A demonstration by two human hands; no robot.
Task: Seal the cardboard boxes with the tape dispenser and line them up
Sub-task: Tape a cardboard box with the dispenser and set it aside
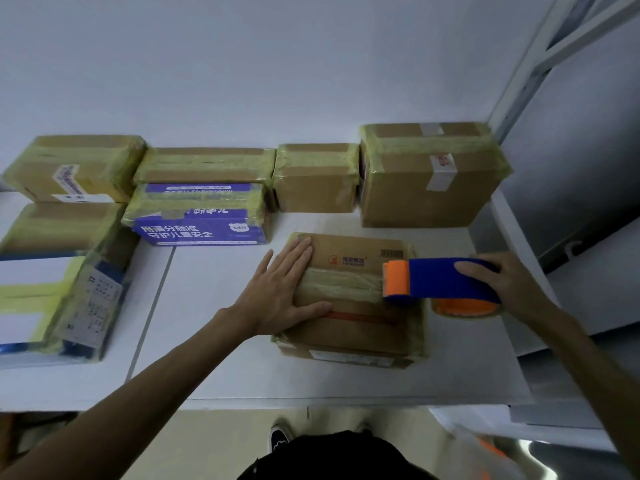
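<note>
The cardboard box (349,330), bearing a red HENGAN logo, is sitting on the white table (225,341). The left hand (280,289) is pressing flat on the box, fingers straight. The right hand (502,285) is gripping the blue-and-orange tape dispenser (436,278) at the box's right edge. Behind and left of the box, a blue box (201,232) is showing white Chinese print, and taped boxes (317,188) are lining up behind.

A white table (214,341) stands against a pale wall (242,64); a grey metal frame (528,60) rises at right; beige floor (214,441) shows below the near edge.
</note>
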